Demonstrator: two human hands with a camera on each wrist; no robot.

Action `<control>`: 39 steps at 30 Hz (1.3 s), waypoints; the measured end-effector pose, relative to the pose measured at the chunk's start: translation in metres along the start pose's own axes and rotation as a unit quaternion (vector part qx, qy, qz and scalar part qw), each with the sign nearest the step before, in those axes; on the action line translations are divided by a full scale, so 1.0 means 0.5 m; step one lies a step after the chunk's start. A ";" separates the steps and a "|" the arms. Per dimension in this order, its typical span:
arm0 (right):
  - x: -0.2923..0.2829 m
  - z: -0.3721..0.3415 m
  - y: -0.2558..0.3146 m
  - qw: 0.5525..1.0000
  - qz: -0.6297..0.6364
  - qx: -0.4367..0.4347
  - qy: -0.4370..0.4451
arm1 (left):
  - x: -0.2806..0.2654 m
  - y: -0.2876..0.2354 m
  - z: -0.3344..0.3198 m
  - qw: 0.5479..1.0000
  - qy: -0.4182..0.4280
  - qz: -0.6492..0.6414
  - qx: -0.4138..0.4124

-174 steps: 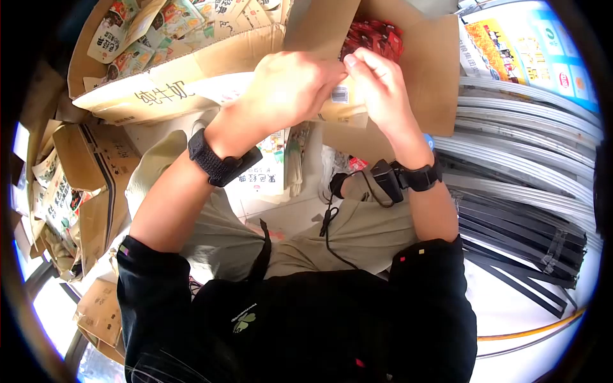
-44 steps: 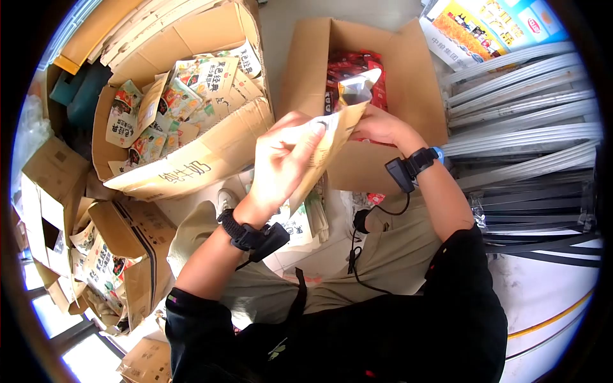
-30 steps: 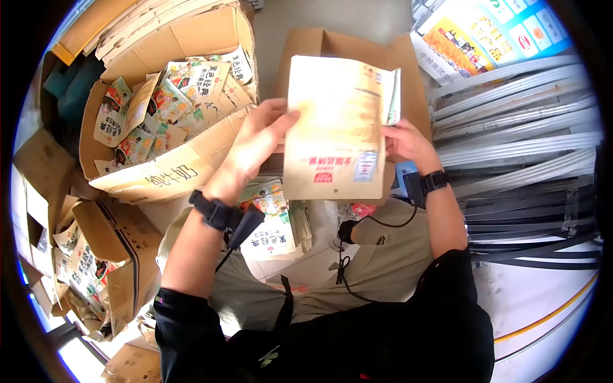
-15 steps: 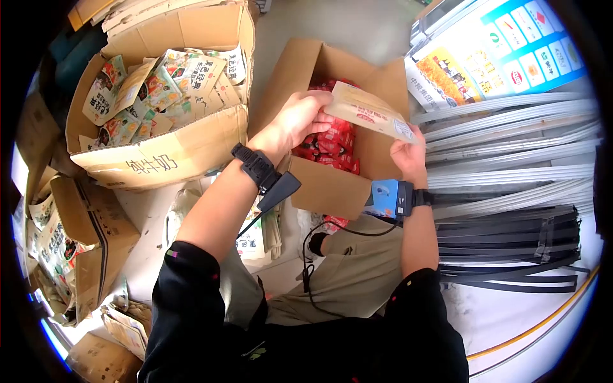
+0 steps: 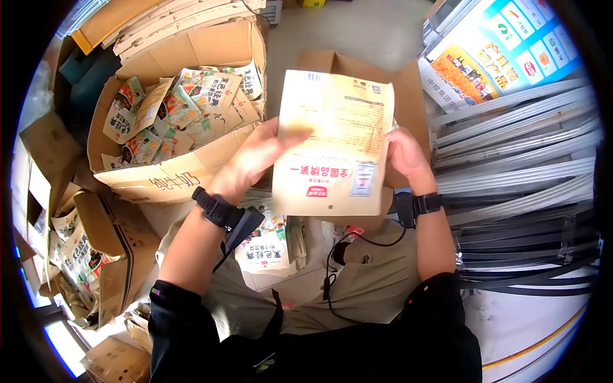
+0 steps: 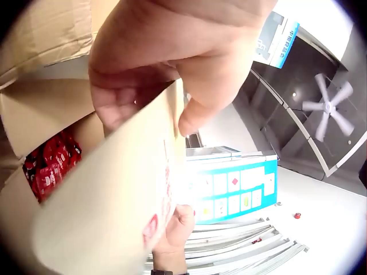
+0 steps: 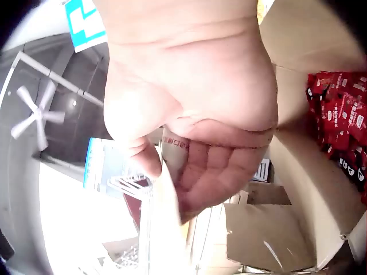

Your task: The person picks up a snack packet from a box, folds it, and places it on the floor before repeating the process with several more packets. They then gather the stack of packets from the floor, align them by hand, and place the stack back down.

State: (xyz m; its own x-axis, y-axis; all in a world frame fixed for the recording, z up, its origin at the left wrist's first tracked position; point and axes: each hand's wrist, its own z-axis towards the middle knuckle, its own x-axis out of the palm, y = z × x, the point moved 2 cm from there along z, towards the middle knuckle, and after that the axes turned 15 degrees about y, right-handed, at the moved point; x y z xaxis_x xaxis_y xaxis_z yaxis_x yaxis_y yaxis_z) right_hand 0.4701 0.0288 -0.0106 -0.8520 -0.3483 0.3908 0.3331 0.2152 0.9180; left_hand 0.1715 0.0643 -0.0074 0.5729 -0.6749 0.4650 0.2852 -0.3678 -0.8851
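Note:
A flat kraft-paper pouch [image 5: 335, 143], its printed side facing me, is held up between both hands. My left hand [image 5: 252, 156] grips its left edge, thumb on the printed side and fingers behind. At the opposite edge my right hand [image 5: 408, 153] pinches the pouch between thumb and fingers. Behind the pouch stands an open carton [image 5: 415, 96], mostly covered by it in the head view. Red packets [image 6: 54, 166] lie inside that carton in the left wrist view, and the right wrist view shows the same red packets [image 7: 341, 120].
A large carton [image 5: 137, 182] full of pouches stands at the left, with another open carton [image 5: 131, 271] of pouches nearer. A pouch stack [image 5: 265, 252] sits on the floor between the legs. White strips [image 5: 517, 140] and black strips [image 5: 523, 249] lie along the right.
Earlier the hands were close together over the carton; later they held the pouch edge-on. Half a second ago it was tilted over the red packets; now its printed face is turned up again.

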 end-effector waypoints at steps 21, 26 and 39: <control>0.155 0.067 -0.021 0.976 -0.177 -0.110 -0.055 | -0.072 -0.044 -0.160 0.902 -0.095 0.404 -0.119; 0.218 0.068 -0.019 0.963 -0.101 -0.170 -0.185 | -0.037 -0.062 -0.188 0.749 -0.250 0.606 0.098; 0.395 0.066 -0.110 0.938 -0.267 -0.190 0.113 | 0.036 -0.011 -0.177 0.852 -0.087 0.500 0.127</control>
State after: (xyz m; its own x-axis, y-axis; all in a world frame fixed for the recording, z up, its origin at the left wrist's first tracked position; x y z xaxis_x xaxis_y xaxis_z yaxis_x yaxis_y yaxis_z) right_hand 0.2700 -0.0218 0.0138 -0.8451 -0.5083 -0.1658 0.0409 -0.3707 0.9279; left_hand 0.1121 -0.0023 0.0076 0.7263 -0.4562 -0.5142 -0.2683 0.5005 -0.8231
